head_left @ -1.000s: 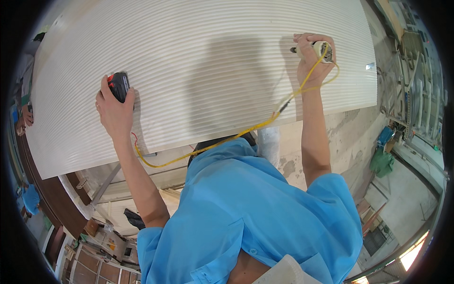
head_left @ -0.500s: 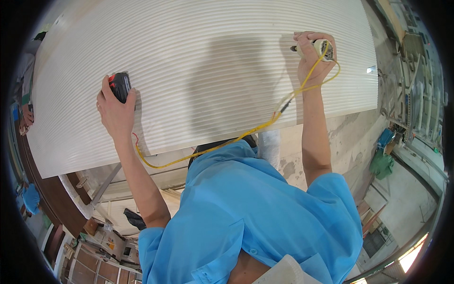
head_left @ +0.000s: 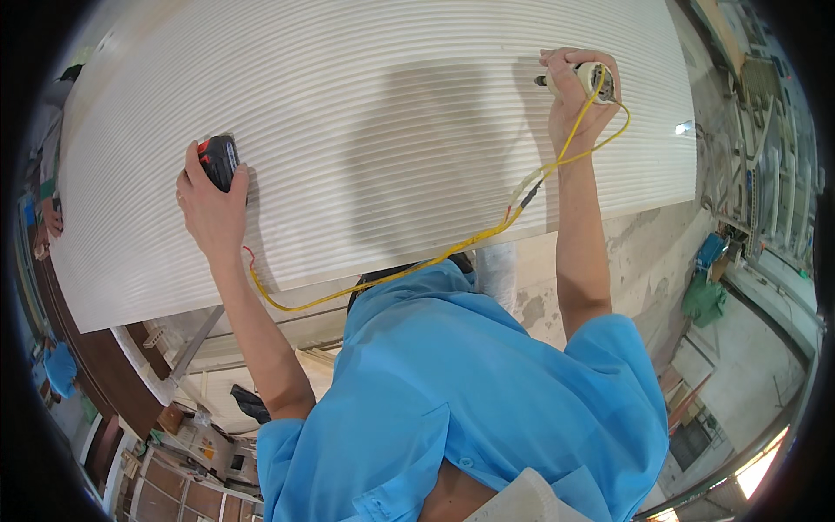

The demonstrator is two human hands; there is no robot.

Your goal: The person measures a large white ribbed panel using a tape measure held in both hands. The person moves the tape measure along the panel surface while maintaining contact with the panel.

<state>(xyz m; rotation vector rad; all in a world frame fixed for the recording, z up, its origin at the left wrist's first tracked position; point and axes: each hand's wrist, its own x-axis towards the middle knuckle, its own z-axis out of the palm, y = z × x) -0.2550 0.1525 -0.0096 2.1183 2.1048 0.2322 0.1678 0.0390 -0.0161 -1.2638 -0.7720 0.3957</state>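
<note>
My left hand [head_left: 213, 202] is wrapped round a black and red tool battery pack [head_left: 221, 162] over the ribbed white panel [head_left: 304, 113]. Farther right, my right hand [head_left: 578, 109] grips a cream cylindrical motor [head_left: 598, 83], its fingers curled over the top. A short dark shaft tip [head_left: 540, 80] sticks out of the motor's left side. From its right end runs a yellow cable [head_left: 470, 239], which crosses a dark taped joint [head_left: 531, 193] and hangs past the panel's near edge. The cable's loose end shows a thin red wire [head_left: 249, 253] by my left wrist.
The panel spans most of the space before me. At the far left a person's hand [head_left: 54, 217] is near its edge, above a dark brown board [head_left: 104, 374]. A green bag [head_left: 703, 298] and metal racks [head_left: 765, 174] stand to the right.
My right hand has shifted slightly farther from me with the motor, and the cable beside it has swung a little. The left hand with the battery pack has barely moved.
</note>
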